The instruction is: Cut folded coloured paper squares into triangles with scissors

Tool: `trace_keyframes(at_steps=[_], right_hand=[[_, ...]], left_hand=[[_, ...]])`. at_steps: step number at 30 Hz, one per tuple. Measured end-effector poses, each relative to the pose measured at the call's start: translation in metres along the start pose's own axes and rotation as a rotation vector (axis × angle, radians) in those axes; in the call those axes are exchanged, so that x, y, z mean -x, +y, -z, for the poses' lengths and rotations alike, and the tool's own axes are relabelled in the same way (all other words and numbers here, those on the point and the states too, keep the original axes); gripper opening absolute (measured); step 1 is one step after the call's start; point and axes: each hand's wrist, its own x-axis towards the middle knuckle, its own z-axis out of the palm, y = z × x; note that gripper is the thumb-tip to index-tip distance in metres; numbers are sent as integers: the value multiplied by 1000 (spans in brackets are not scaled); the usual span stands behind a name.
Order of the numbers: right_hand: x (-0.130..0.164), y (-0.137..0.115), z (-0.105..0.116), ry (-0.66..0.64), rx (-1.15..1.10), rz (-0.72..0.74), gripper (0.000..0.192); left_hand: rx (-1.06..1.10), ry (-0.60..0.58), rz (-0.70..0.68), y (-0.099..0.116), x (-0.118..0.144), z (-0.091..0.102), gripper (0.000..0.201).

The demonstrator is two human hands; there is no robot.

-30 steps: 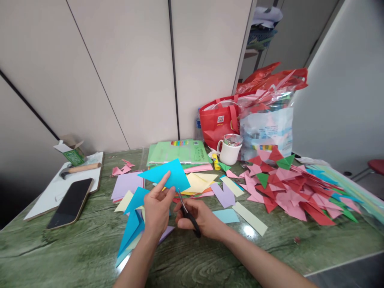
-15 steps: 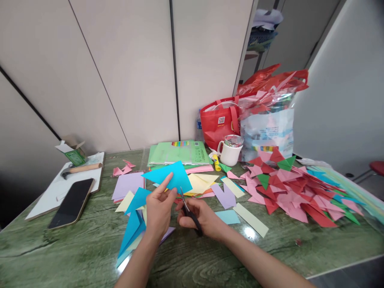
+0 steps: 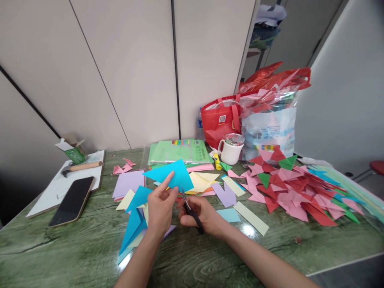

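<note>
Pinched in my left hand (image 3: 162, 202) is a pointed piece of blue folded paper (image 3: 180, 176), with my index finger lying along its face. My right hand (image 3: 199, 214) grips black-handled scissors (image 3: 195, 218), whose blade tips reach the lower edge of the blue paper. Whether the blades have cut into it I cannot tell. Left of my left hand lie more blue folded pieces (image 3: 132, 228), partly under my wrist. Beneath the held paper are cream folded sheets (image 3: 202, 182). A purple V-shaped piece (image 3: 225, 194) and a pale green strip (image 3: 251, 218) lie right of the scissors.
A large heap of red and pink folded paper (image 3: 288, 188) covers the right side. Behind stand a white mug (image 3: 230, 152), a red bag (image 3: 220, 122) and green paper packs (image 3: 180, 152). On the left are a phone (image 3: 72, 201), a hammer (image 3: 82, 167) and a small box (image 3: 73, 152).
The scissors and my right hand have shifted very slightly, staying at the blue paper's lower edge. My left hand keeps its hold. The whole view has moved a little.
</note>
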Motion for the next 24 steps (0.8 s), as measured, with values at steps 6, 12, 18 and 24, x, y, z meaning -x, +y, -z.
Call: trace_keyframes(at_steps=[6,12,18,24], right_hand=[[0,-1,-1,16,10,-1,34],[-2,4,2,14,22,4,40],[-1,5,2,23,19,7,41],[-1,2,1,-6,2,6,39]], left_hand=[[-31,-9,-5,1,1,-1,57],[-32,-16,-18,-2,2,1,58],[-22,-14,-23,-2,1,-1,57],[-12,-5,-19,-1,2,-2,55]])
